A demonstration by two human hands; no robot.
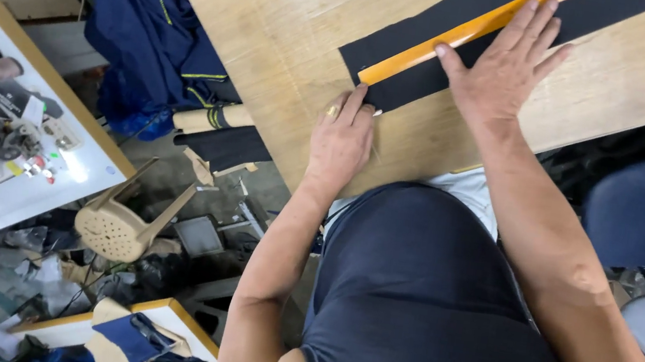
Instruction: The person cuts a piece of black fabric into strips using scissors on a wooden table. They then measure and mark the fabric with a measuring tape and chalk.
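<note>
my left hand (342, 136), fingers curled on something thin i cannot make out, touches the near end of the black fabric strip (402, 84); my right hand (503, 68), open flat, presses the orange ruler (431, 50) lengthwise along it, running away up-right

On the wooden table (293, 28) lie one strip of black fabric (435, 21) and, across it, one orange ruler (458, 37). Two hands rest there: the left hand (342, 138) at the strip's near corner, the right hand (508, 64) on the ruler. Left of the table, one overturned plastic stool (117, 225) (legs up) and one hanging blue garment (152, 26).
</note>
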